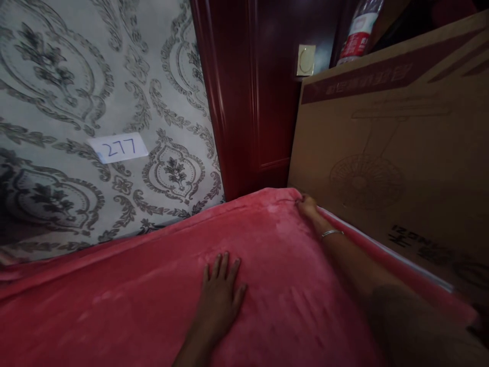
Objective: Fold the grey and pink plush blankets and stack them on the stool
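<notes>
A plush pinkish-red bed sheet (145,285) covers the raised bed surface in front of me. My left hand (219,295) lies flat on it near the middle, fingers stretched and slightly apart. At the far right corner, my right hand (306,206) has its fingers closed on the edge of the sheet. That arm, with a thin silver bangle (332,232) at the wrist, reaches along the bed's right side. Faint ridges and creases run across the fabric to the right of my left hand. What lies beneath the sheet is hidden.
Patterned grey wallpaper (126,92) with a paper label (118,148) reading 277 rises beyond the bed. A dark red wooden panel (237,102) stands at the corner. A large cardboard box (428,153) borders the right side, with a plastic bottle (359,35) on top.
</notes>
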A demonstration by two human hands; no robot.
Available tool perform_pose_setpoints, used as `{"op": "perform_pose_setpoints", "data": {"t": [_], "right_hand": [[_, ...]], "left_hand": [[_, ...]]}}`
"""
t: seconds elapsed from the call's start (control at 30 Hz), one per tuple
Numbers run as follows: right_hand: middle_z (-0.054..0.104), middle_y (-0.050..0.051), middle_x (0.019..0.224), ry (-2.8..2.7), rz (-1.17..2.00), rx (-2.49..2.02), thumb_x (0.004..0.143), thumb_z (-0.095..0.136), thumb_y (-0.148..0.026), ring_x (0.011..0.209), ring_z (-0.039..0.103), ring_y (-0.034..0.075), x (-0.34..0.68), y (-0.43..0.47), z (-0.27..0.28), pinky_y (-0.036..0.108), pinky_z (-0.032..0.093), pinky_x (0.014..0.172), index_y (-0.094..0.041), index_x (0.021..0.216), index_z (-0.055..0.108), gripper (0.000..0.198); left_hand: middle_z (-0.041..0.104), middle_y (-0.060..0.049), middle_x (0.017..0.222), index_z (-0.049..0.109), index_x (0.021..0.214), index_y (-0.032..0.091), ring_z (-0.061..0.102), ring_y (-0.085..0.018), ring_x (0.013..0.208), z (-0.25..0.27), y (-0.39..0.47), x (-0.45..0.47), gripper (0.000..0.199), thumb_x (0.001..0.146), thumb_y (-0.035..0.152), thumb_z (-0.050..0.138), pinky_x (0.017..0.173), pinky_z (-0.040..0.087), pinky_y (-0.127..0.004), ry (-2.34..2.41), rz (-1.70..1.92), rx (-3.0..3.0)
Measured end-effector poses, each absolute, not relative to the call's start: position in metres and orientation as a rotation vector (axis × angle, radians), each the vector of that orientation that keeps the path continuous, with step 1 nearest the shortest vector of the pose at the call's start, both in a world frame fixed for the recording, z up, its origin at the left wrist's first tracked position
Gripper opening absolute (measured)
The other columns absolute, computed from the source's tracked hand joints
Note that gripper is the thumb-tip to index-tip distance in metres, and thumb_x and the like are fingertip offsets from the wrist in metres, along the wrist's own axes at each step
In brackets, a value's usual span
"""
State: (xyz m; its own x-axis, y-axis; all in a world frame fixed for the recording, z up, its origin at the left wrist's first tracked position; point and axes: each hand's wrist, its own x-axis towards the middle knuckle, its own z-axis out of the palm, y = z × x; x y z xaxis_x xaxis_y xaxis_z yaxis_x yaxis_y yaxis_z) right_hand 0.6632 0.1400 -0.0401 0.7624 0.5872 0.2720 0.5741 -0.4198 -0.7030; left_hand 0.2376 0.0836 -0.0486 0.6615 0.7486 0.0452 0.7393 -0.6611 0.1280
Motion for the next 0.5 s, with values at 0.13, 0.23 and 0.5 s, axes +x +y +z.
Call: {"op": "perform_pose_setpoints", "data": {"t": [0.13,0.23,0.5], "right_hand": [[0.071,0.016,0.116,-0.892,0.058,-2.145,0.085,0.048,-0.017,0.101,0.068,0.024,0.648,0.139,-0.048,0.032,0.053,0.087,-0.004,0.149,0.039,0.066],[0.059,0.022,0.136,-0.934,-0.017,-2.157,0.089,0.045,-0.021,0.125,0.056,0.031,0.624,0.138,-0.045,0.041,0.045,0.103,-0.002,0.154,0.028,0.07],[0.032,0.006,0.162,-1.841,-0.05,-2.275,0.099,0.033,-0.052,0.15,0.026,0.029,0.558,0.123,-0.066,0.055,0.022,0.119,-0.029,0.153,0.039,0.059]], "left_hand": [[0.023,-0.01,0.166,0.034,0.156,0.03,0.017,-0.033,0.153,-0.049,0.084,0.238,0.062,0.099,0.055,0.032,0.121,0.015,-0.062,1.228,0.145,2.773],[0.02,-0.009,0.166,0.032,0.156,0.03,0.014,-0.032,0.154,-0.047,0.083,0.239,0.062,0.099,0.054,0.031,0.122,0.014,-0.062,1.24,0.102,2.756],[0.022,-0.013,0.165,0.034,0.156,0.027,0.018,-0.034,0.153,-0.041,0.08,0.242,0.062,0.099,0.053,0.035,0.12,0.016,-0.064,1.223,0.136,2.763]]}}
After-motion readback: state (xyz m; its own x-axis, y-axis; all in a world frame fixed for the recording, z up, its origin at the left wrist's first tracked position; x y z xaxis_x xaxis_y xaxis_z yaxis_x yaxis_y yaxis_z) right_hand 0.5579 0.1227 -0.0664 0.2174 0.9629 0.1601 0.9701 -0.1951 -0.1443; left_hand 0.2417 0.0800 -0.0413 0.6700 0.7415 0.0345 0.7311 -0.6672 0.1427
